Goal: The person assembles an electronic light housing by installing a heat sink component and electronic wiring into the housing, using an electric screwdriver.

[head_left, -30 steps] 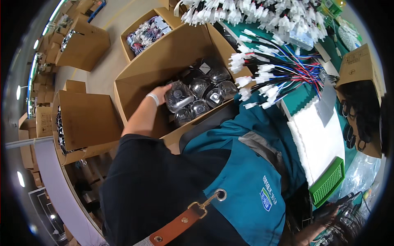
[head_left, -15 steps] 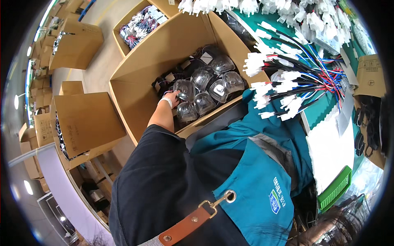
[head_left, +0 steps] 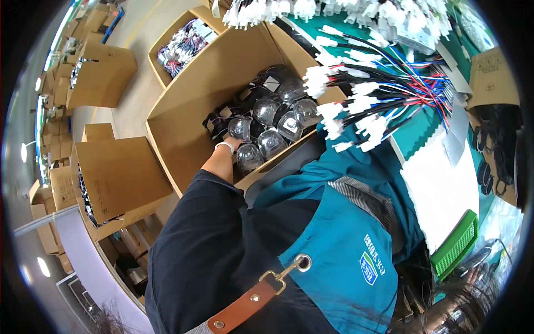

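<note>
My left hand (head_left: 233, 142), with a white band at the wrist, reaches into a large cardboard box (head_left: 186, 100). It is beside a clear dome-shaped cover (head_left: 240, 128) at the near left of the pile. Its fingers are sunk among the parts, so their grip is hidden. Several more clear domes (head_left: 267, 111) with black parts lie around it, some with small white labels. At the lower right, a skin-toned patch (head_left: 439, 319), perhaps my right arm, shows behind loose hair; the fingers cannot be made out.
Bundled wires with white connectors (head_left: 384, 94) lie on the green-topped table (head_left: 425, 155) at right, overhanging the box. Nearby are a white sheet (head_left: 439, 189) and a green slotted tray (head_left: 456, 245). Other cardboard boxes (head_left: 119, 178) stand at left; one with wiring (head_left: 186, 47) is behind.
My left hand has shifted slightly down and left, its fingers deeper among the parts beside the dome. The whole view has also moved a little, with the table things sliding left.
</note>
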{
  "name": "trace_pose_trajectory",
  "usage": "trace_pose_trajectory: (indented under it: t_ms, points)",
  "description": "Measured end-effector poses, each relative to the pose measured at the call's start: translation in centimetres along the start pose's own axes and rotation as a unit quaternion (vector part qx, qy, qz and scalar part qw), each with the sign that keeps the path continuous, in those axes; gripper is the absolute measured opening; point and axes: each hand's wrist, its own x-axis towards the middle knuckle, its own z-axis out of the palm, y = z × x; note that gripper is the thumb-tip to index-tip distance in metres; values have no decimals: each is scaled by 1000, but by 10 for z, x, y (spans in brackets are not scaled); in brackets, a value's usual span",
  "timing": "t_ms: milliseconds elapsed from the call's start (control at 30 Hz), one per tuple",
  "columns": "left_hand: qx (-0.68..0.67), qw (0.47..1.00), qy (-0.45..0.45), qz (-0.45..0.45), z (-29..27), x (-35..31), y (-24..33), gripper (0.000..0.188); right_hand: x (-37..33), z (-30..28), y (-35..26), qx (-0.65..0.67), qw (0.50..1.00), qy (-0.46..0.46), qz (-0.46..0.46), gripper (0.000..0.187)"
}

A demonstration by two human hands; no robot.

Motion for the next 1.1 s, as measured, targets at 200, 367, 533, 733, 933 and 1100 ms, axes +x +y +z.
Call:
trace_pose_trajectory:
  t_ms: [200,367,533,733,933,1100]
  points:
    - [-203,868,375,254,-29,-42,74,31,-29,-34,29,-22,999,-30,4,56]
    - [-334,642,630,282,-132,-163,178,33,-54,-101,131,-219,976,13,21,53]
    - [-393,489,580,520,-163,-329,281,30,-108,-168,211,-402,911,77,57,50]
    - [-213,488,477,699,-153,-412,326,38,-172,-134,108,-674,700,-27,235,59]
    - [219,423,423,771,-141,-468,418,52,-200,-138,149,-610,711,-109,331,75]
    - [386,447,385,710,-114,-481,444,68,-198,-164,135,-553,779,-102,276,78]
